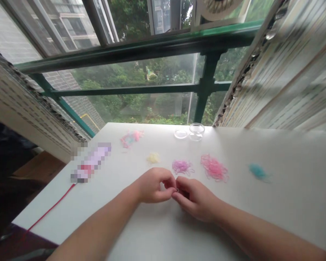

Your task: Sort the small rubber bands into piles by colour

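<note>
My left hand (155,185) and my right hand (197,197) meet fingertip to fingertip above the white table. Both are closed in a pinch around a tiny pale loop (177,190), which looks like a small rubber band; most of it is hidden by the fingers. Just beyond them lies a pile of purple rubber bands (181,166). To its right are pink rubber bands (214,167), and farther right a teal pile (258,171). A small pale yellow pile (153,158) sits to the left of the purple one.
Toward the back left is a mixed pink and blue pile (131,138). A clear round container (196,132) and its flat lid (180,134) stand near the table's far edge. A blurred-out device (92,163) with a red cable (51,207) lies left. Curtains flank the window.
</note>
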A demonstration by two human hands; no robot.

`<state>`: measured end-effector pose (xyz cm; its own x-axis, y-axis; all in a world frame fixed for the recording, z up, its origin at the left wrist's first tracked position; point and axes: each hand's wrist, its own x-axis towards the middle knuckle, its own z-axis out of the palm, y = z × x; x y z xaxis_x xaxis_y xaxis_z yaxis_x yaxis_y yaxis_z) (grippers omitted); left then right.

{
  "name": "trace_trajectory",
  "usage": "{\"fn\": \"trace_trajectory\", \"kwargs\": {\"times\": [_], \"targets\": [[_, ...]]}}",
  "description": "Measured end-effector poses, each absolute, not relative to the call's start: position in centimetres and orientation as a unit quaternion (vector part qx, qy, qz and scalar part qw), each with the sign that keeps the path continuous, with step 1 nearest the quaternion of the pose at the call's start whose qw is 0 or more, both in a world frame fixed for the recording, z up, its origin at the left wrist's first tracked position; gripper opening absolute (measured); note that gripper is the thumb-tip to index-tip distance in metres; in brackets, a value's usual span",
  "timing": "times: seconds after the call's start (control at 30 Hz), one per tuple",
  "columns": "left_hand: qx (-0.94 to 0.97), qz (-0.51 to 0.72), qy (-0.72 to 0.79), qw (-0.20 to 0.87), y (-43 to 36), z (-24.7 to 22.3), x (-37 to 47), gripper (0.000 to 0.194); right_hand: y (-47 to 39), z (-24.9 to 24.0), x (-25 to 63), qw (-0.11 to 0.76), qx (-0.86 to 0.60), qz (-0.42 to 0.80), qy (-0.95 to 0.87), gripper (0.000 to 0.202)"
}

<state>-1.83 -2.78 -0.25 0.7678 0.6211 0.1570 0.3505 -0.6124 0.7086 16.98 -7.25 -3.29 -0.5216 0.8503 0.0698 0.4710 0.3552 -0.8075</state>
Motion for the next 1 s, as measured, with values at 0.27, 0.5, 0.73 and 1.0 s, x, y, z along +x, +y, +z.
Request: {"fn": "trace_trajectory", "kwargs": {"times": [0.27, 0.5, 0.73, 1.0], "targets": [[0.868, 0.179, 0.296, 0.356, -2.48, -0.78, -2.37, 0.007, -7.40, -2.97, 16.92, 0.245, -0.423, 0.361, -0.794, 0.016], [0.873, 0.164, 0.283, 0.362, -2.55, -0.66, -2.14, 0.009, -7.29, -3.05, 17.05, 0.255, -0.408, 0.369, -0.795, 0.016], [0.863, 0.171, 0.282, 0.384, -2.44, -0.49, -2.08, 0.009, -7.29, -2.70, 17.13, 0.268, -0.398, 0.381, -0.790, 0.020], [0.850, 0.182, 0.295, 0.398, -2.21, -0.40, -2.20, 0.010, -7.11, -2.91, 17.37, 0.329, -0.421, 0.417, -0.735, 0.022]]}}
